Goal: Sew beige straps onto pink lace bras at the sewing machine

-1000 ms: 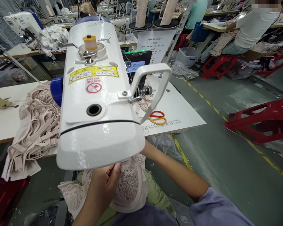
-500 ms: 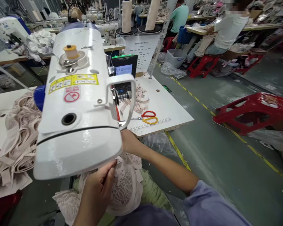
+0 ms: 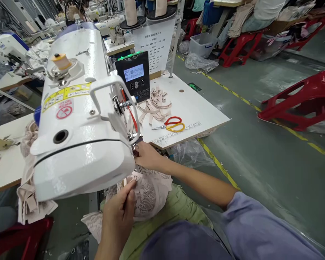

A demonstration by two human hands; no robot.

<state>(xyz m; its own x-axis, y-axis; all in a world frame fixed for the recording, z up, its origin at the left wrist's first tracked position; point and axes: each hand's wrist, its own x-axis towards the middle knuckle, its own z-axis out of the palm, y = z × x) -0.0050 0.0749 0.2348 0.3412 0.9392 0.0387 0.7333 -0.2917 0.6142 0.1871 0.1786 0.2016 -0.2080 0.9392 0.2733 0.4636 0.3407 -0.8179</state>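
Note:
A white sewing machine (image 3: 78,119) fills the left middle of the view and hides the needle area. My left hand (image 3: 120,211) is below its front end, fingers pinched on the edge of a pale pink lace garment (image 3: 148,191) that hangs over my lap. My right hand (image 3: 147,155) reaches under the machine's right side, fingers closed on the same lace near the presser foot; its fingertips are partly hidden.
Red-and-yellow scissors (image 3: 172,124) and a heap of beige straps (image 3: 155,104) lie on the white table (image 3: 203,115). A control panel (image 3: 135,77) stands behind. A pile of beige garments (image 3: 29,195) hangs at left. Red stools (image 3: 300,104) stand on the floor at right.
The view has shifted left and down. My right hand has come out further from behind the machine, onto the lace. My left hand keeps its pinch on the garment.

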